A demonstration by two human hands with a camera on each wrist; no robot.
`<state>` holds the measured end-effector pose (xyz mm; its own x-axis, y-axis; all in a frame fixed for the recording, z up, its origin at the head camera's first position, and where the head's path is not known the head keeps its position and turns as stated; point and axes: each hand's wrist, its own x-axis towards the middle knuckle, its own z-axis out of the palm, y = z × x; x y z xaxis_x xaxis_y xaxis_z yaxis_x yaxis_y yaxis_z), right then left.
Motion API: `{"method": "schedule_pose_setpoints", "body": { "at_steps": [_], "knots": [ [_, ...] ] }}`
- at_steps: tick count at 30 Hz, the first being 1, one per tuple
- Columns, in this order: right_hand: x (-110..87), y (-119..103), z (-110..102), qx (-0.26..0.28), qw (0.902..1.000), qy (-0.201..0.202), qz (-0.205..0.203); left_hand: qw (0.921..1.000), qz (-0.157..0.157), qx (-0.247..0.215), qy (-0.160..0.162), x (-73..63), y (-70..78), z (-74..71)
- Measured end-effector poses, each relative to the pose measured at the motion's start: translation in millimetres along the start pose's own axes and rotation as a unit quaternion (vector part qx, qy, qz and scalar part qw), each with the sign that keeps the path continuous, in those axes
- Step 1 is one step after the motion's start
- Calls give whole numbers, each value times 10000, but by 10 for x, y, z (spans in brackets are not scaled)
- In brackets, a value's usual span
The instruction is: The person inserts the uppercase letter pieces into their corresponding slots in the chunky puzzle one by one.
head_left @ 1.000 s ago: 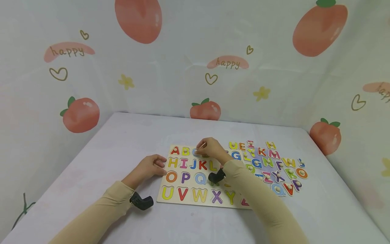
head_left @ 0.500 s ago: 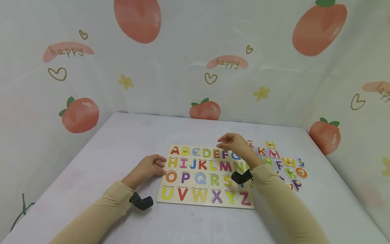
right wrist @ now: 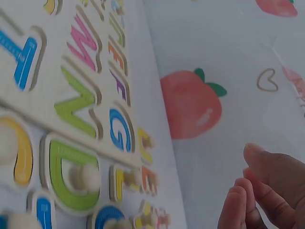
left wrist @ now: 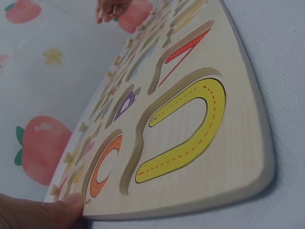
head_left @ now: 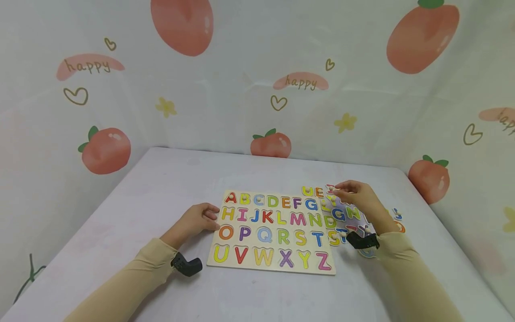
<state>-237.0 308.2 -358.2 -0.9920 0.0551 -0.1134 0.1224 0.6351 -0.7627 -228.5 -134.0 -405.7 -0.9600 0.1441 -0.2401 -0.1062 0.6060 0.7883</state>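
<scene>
The wooden alphabet board [head_left: 271, 271] lies flat, with lettered recesses. Knobbed pieces A [head_left: 230, 198], B [head_left: 244, 198] and C [head_left: 259, 200] sit in its top row. My left hand [head_left: 195, 222] rests at the board's left edge; in the left wrist view its thumb [left wrist: 71, 200] touches the edge. Over the loose letters at the right hovers my right hand [head_left: 356, 199], fingertips near a pink letter I [head_left: 330, 188]. Thumb and fingers [right wrist: 233, 205] are apart in the right wrist view, with nothing between them. This hand and sleeve hide some of the loose letters.
Several knobbed letters lie right of the board, among them a yellow U [head_left: 307, 191], a green D [right wrist: 71, 174] and a blue G [head_left: 339, 214]. A white cloth [head_left: 181, 179] covers the table, and a peach-printed curtain [head_left: 225, 107] stands behind.
My right hand has left piece C in the top row and moved right, over the loose letters. My left hand has stayed at the board's edge.
</scene>
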Motion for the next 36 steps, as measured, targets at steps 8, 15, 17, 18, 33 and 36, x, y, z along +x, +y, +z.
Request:
{"method": "schedule_pose_setpoints", "body": {
  "at_steps": [8, 15, 17, 18, 33, 36],
  "knots": [
    [-108, 167, -78, -78, 9997, -177, 127, 10000, -6, -10, -1, -8, 6, 5],
    [-170, 259, 57, -338, 9985, -422, -83, 9999, -137, -33, 49, 13, -1, 14],
    [-174, 280, 101, -396, 9977, -530, -140, 9998, -170, -38, 72, 16, -3, 16],
    [-176, 289, 120, -448, 9973, -567, -152, 9998, -162, -27, 69, 18, -6, 16],
    [-224, 348, 285, -886, 9933, -733, 104, 9999, -88, -102, 58, 27, -20, 17],
    [-221, 342, 295, -956, 9929, -704, 91, 9999, -79, -84, 69, 30, -23, 17]
  ]
}}
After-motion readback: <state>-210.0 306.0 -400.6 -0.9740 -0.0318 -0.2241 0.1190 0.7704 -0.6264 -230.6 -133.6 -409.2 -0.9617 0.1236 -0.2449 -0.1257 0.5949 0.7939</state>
